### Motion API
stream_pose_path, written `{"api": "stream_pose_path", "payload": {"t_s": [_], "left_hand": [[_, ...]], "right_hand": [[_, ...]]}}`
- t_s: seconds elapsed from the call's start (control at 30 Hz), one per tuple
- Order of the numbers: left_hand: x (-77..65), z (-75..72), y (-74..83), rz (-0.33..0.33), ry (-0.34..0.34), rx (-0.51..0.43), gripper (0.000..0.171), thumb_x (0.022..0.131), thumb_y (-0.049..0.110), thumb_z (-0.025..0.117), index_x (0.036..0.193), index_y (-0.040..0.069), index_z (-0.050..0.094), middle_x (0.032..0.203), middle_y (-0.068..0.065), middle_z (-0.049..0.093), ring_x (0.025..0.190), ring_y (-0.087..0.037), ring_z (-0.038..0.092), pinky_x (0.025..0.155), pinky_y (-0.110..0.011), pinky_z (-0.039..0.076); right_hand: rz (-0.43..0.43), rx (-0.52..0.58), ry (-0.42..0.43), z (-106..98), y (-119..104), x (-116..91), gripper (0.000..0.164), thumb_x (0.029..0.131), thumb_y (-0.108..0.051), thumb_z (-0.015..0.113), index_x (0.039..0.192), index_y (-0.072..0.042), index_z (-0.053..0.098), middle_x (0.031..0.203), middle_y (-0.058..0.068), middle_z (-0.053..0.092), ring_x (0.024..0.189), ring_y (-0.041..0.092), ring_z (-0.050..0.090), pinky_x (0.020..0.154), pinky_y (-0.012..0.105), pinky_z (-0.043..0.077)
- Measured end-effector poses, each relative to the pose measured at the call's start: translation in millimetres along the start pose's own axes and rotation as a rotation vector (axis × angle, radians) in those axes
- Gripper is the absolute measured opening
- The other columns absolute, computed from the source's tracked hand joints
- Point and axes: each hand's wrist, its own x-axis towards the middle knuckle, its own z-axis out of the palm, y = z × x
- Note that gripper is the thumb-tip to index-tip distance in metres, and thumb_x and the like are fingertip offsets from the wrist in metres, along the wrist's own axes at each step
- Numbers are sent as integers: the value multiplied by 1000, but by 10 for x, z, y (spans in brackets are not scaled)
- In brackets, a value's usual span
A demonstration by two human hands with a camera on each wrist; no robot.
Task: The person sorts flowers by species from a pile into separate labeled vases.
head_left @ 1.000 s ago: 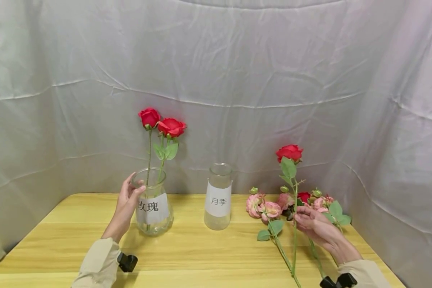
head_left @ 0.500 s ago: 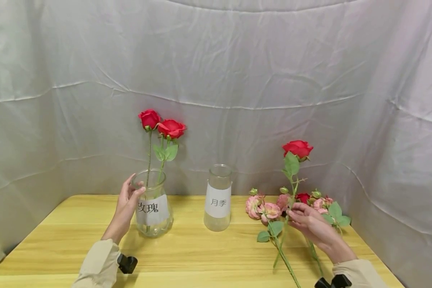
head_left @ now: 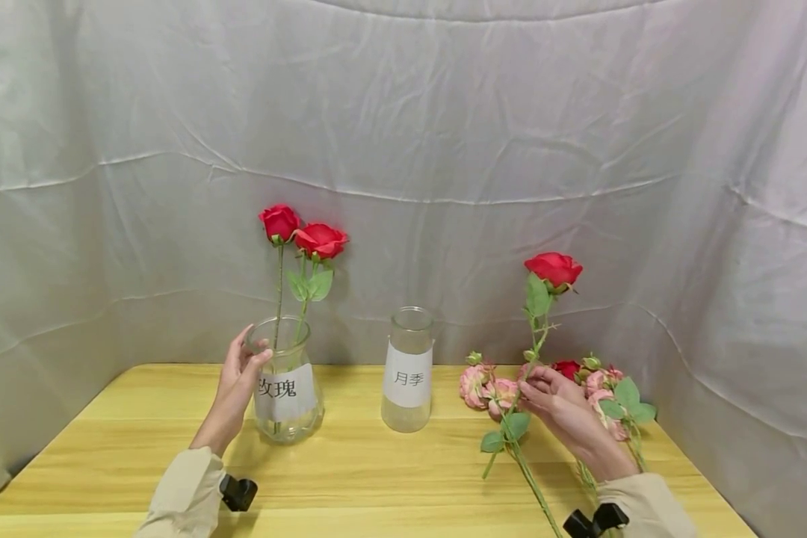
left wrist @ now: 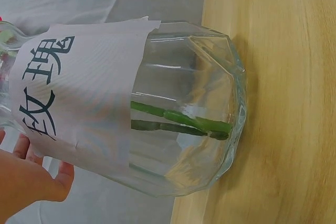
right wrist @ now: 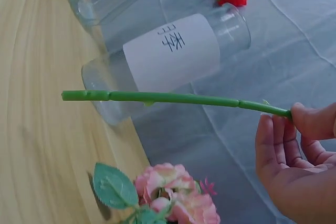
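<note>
My left hand (head_left: 235,385) grips a wide glass vase (head_left: 309,415) by its neck, thumb near the rim. Two red roses (head_left: 321,239) stand in this labelled vase; their green stems (left wrist: 178,120) reach its bottom in the left wrist view. My right hand (head_left: 561,411) pinches the stem of another red rose (head_left: 554,270) between thumb and fingers. That rose is upright, slightly tilted, above the flowers lying on the right. In the right wrist view its bare green stem (right wrist: 173,97) passes in front of a narrower glass vase (right wrist: 110,77), and its bloom is out of view.
The narrower vase (head_left: 406,417), labelled and without flowers, stands mid-table. On the right lie pink flowers (head_left: 473,385) with leafy stems and a red rose (head_left: 567,369), partly behind my right hand. Grey cloth (head_left: 403,149) hangs behind and beside the wooden table (head_left: 350,478).
My right hand has lifted the red rose a little and moved left with it, over the pink flowers. The left hand and its vase have stayed in place.
</note>
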Motion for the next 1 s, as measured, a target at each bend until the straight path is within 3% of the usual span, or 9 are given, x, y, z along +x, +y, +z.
{"api": "stream_pose_path", "payload": {"t_s": [0.2, 0.37, 0.6, 0.83, 1.0], "left_hand": [[7, 3, 9, 3, 7, 6, 69, 103, 23, 44, 156, 15, 1, 144, -17, 29, 126, -19, 30, 111, -47, 21], [6, 6, 3, 8, 13, 7, 68, 103, 23, 44, 156, 14, 2, 143, -17, 30, 123, -17, 32, 109, -46, 22], [10, 9, -7, 6, 15, 9, 68, 103, 22, 44, 156, 14, 2, 143, -17, 30, 124, -18, 31, 110, -47, 21], [3, 12, 0, 11, 12, 10, 68, 103, 24, 44, 156, 14, 2, 143, -18, 30, 124, -17, 32, 110, -48, 21], [4, 13, 3, 18, 10, 13, 68, 103, 26, 44, 156, 13, 3, 142, -18, 31, 124, -18, 32, 110, -49, 21]], "right_hand": [[10, -53, 103, 176, -37, 67, 16, 98, 0, 51, 109, 1, 40, 95, 5, 51, 87, 12, 56, 82, 27, 51], [-45, 27, 149, 326, -32, 160, 15, 95, 8, 50, 105, -1, 43, 93, 5, 53, 86, 12, 59, 84, 27, 52], [-30, 96, 201, 504, -40, 290, 16, 97, 8, 47, 108, -2, 40, 94, 6, 54, 88, 13, 59, 86, 28, 51], [-48, 210, 201, 621, -65, 418, 10, 99, 5, 44, 103, -2, 39, 89, 5, 57, 81, 12, 61, 85, 26, 51], [-72, 204, 198, 692, -115, 497, 8, 99, 4, 44, 102, -2, 40, 90, 5, 56, 79, 13, 60, 85, 29, 51]]}}
